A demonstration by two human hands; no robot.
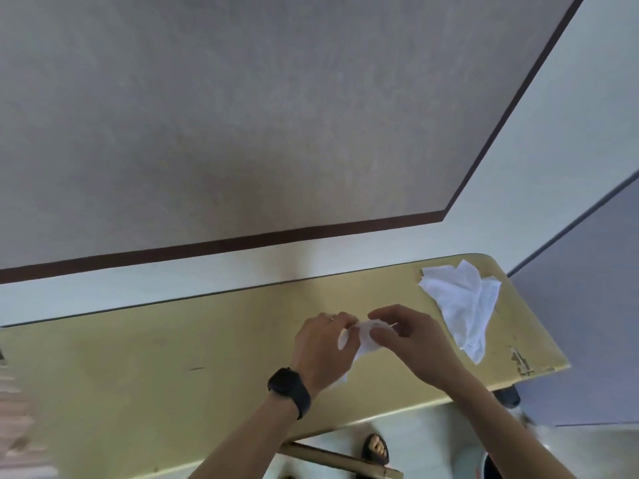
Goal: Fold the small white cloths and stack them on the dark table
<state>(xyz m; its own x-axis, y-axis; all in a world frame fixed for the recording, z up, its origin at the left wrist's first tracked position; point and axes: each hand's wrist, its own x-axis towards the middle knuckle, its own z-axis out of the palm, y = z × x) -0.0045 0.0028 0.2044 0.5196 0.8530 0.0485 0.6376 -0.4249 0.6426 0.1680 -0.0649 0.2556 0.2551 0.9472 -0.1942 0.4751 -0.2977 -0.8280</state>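
Head view looks down on a yellowish tabletop [173, 357] with 2 bare hands raised over its right half, closer to the near edge than the far one. Between them is a small white cloth [367, 335], crumpled and partly hidden by the fingers. The left hand [323, 345] has its fingers curled in over the cloth's left side and pinches it there. The right hand [409, 337] curls its fingers over the top of the cloth, with the thumb pressed to the cloth from below, so it too has the fabric in a pinch. A loose end of the cloth hangs down past the left palm toward the near edge; whether it touches the tabletop cannot be told.

At the far right corner of the tabletop lies a pile of white cloths [461, 305], unfolded and rumpled, trailing along the right edge and well apart from both hands.

A black watch [289, 388] sits on the left wrist and a ring [331, 318] on a left finger. Below the near edge a sandalled foot [375, 448] shows on the floor.
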